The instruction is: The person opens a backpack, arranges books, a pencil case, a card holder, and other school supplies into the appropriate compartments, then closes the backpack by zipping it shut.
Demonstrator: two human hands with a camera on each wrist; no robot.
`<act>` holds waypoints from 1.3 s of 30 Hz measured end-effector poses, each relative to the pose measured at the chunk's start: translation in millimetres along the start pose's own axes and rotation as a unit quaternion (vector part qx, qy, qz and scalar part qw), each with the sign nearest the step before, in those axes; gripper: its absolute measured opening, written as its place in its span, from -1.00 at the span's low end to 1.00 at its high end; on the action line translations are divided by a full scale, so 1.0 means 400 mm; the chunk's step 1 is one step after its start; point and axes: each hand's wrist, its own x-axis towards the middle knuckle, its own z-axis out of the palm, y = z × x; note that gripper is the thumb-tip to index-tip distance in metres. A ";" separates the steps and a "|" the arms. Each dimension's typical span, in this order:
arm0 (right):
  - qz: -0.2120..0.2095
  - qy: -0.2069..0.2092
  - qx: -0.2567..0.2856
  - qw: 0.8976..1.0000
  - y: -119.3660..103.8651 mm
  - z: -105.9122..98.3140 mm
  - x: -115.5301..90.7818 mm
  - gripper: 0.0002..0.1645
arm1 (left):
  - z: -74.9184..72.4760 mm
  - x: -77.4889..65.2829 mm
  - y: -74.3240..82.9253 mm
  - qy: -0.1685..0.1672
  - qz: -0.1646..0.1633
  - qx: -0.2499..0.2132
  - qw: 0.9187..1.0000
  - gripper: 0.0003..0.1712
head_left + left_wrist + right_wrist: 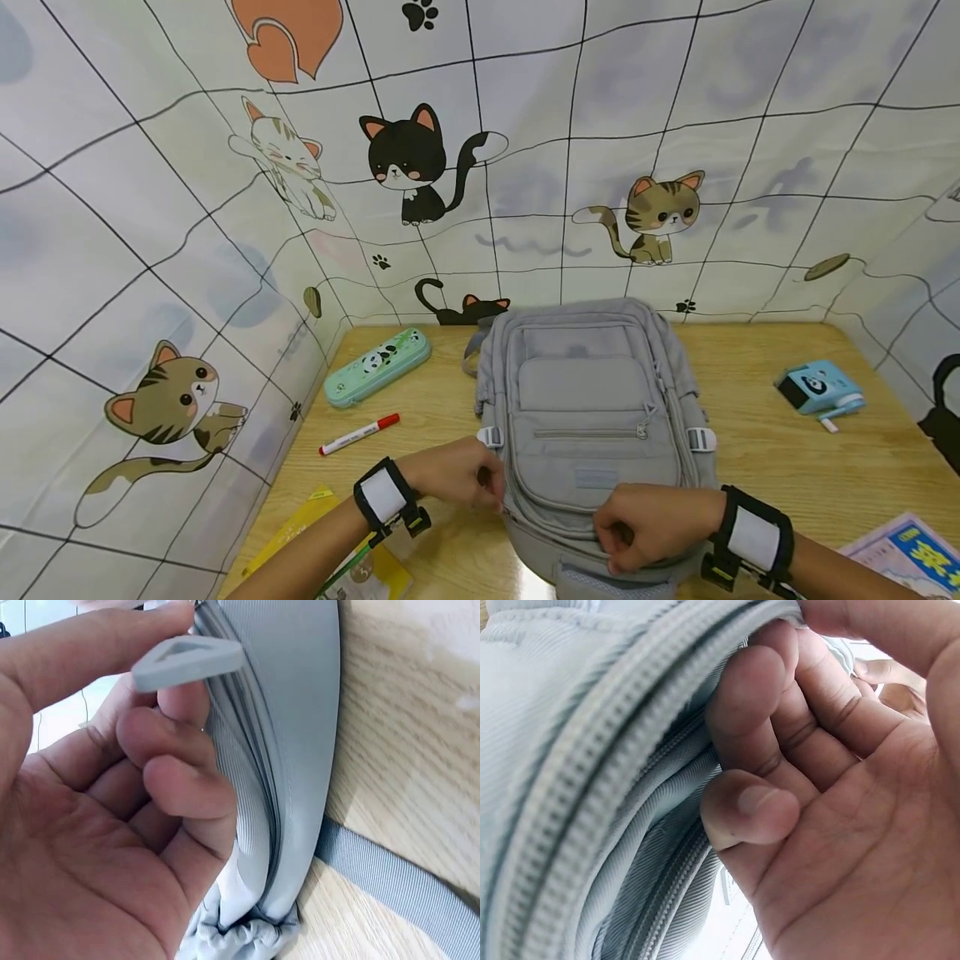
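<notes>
A grey backpack (581,383) lies on the table with its front pockets facing up. At its lower left edge my left hand (459,473) pinches a zipper; a grey triangular zipper pull (187,664) sticks out past the fingers in the left wrist view. My right hand (660,527) pinches the zippered edge (592,765) of the backpack near its bottom end, with thumb and index finger. In the right wrist view the other fingers curl beneath that edge, beside folded fabric and a second zipper track (675,900).
On the left lie a green panda pencil case (378,367), a red-capped marker (360,434) and a yellow booklet (390,575). A blue panda pencil sharpener (821,387) and a printed booklet (911,554) are on the right. A cat-print curtain (540,217) hangs behind the table.
</notes>
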 end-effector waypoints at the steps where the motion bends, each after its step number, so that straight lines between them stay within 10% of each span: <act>1: -0.003 0.002 -0.002 1.000 0.000 0.001 0.000 -0.80 | -0.003 0.000 -0.001 0.002 -0.001 -0.001 1.000 -0.88; 39: 0.006 -0.021 0.029 0.999 0.012 0.010 -0.003 -0.80 | -0.127 0.024 -0.198 0.081 -0.009 0.006 0.997 -0.95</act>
